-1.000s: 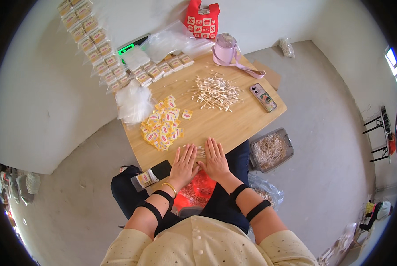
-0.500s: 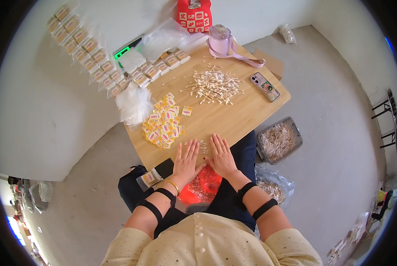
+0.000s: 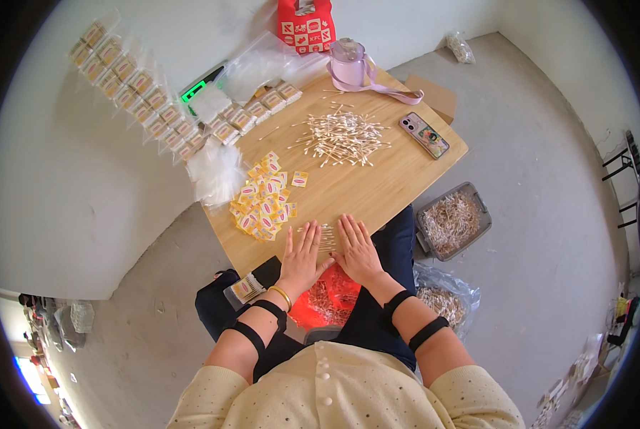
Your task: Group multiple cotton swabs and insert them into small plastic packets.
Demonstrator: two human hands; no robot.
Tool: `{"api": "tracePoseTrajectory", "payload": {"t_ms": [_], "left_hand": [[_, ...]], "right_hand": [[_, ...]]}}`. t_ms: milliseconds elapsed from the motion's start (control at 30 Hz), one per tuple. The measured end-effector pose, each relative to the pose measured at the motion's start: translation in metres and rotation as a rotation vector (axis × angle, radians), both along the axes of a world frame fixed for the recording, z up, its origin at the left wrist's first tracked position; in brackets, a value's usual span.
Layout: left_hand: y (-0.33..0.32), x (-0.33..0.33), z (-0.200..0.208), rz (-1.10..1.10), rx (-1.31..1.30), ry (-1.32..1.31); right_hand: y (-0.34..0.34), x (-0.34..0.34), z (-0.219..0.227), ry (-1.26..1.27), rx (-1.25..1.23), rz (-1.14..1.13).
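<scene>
Both my hands lie flat at the near edge of the wooden table, fingers stretched forward. Between them is a small row of cotton swabs, lined up side by side. My left hand borders the row on its left and partly covers it. Along its right side rests my right hand. A loose heap of cotton swabs lies farther back. Small yellow-and-white cards are piled left of my left hand. Below my hands, a red plastic bag with swabs in it sits between my legs.
Filled swab packs are stacked at the far left, beside clear plastic bags. A lilac bottle and a phone stand and lie at the back right. Right of my leg is a grey bin of swabs.
The view has shifted slightly. My hands stay flat around the row of cotton swabs, with hardly any movement.
</scene>
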State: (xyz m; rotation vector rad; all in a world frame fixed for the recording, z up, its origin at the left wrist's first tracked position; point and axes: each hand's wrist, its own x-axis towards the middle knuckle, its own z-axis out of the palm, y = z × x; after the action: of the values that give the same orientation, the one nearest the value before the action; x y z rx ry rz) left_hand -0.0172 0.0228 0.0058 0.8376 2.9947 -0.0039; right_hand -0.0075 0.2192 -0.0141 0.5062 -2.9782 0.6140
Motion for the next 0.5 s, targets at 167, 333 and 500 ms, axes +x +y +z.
{"api": "tracePoseTrajectory", "payload": {"t_ms": [167,333,500], "left_hand": [[-0.001,0.002,-0.003,-0.011,0.096,-0.054],[-0.003,0.002,-0.008,-0.001,0.206,-0.077],[-0.018,0.009,-0.009,0.082,0.287,-0.06]], "right_hand": [[-0.013,-0.001,-0.007,0.027,0.094,-0.041],[-0.025,-0.004,-0.011,0.047,0.158,-0.052],[-0.023,-0.003,-0.003,0.001,0.046,-0.044]]}}
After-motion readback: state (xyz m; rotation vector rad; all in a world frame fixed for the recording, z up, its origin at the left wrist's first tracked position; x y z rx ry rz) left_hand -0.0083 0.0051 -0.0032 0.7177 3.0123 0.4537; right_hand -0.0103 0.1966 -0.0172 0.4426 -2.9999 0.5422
